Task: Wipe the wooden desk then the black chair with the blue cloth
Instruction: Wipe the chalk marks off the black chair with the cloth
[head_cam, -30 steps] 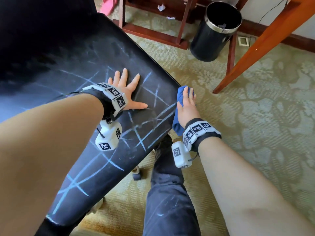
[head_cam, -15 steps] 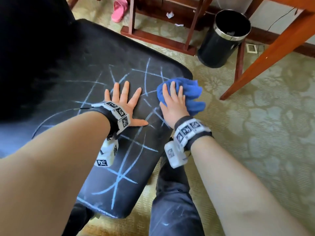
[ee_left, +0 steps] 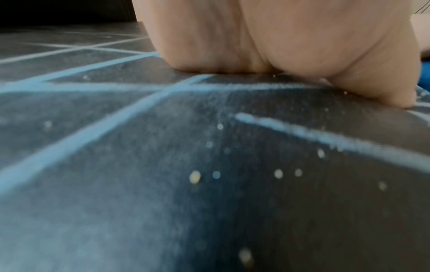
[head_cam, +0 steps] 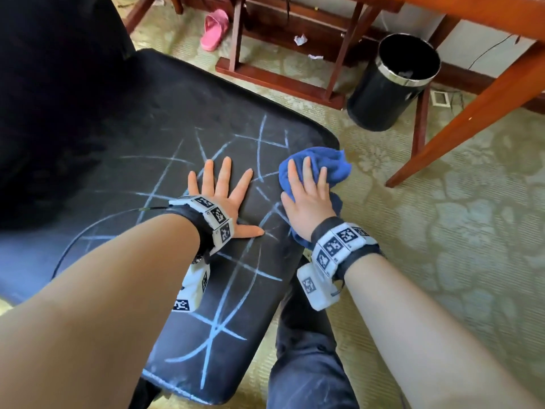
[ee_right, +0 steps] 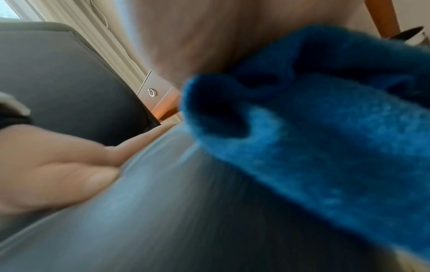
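right wrist view smeared by motion blur, blue cloth (ee_right: 325, 147) cut by the right edge, left hand (ee_left: 279, 46) fingers out of frame in left wrist view, chair seat (ee_left: 163, 184) foreground unfocused

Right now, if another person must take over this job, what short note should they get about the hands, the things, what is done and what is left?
Left hand: flat, fingers spread, pressing on the black chair seat to steady it.
Right hand: pressing the blue cloth with straight fingers at the seat's right front corner.
Done: cannot tell for the wooden desk; its top is out of view.
Left: nearly all chalk lines are unwiped, across the middle and the near end of the seat. Wipe from the corner toward you.
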Available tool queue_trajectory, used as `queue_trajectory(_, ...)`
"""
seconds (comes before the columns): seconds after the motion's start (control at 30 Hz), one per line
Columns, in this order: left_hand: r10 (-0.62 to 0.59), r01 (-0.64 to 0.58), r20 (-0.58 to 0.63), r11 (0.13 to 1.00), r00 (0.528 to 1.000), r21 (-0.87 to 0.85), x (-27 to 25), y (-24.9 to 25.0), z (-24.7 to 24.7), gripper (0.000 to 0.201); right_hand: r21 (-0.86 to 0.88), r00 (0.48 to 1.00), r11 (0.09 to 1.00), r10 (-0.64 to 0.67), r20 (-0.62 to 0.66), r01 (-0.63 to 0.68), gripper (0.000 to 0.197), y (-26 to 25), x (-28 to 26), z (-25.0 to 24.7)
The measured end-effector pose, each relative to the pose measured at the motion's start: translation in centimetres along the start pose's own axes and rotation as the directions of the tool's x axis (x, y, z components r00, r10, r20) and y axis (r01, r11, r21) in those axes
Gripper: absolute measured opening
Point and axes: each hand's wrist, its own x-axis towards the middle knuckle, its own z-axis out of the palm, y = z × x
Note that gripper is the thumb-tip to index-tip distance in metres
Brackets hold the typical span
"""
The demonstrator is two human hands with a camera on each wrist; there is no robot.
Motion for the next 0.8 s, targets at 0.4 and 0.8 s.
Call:
queue_trajectory(0.4, 0.076, -0.076, -0.007, 0.996, 0.997, -0.047, 0.1, -0.9, 0.4, 0.116, 0.268, 0.970, 0.937, 0.240, -0.025, -0.225, 0.059, 0.6, 4.0, -2.2)
queue_trajectory(0.8, 0.074, -0.073, 0.019, 0.997, 0.997, -0.034, 0.2, -1.0, 0.3, 0.114, 0.266, 0.966, 0.933, 0.258, -0.021, -0.244, 0.059, 1.0, 6.3, -4.3)
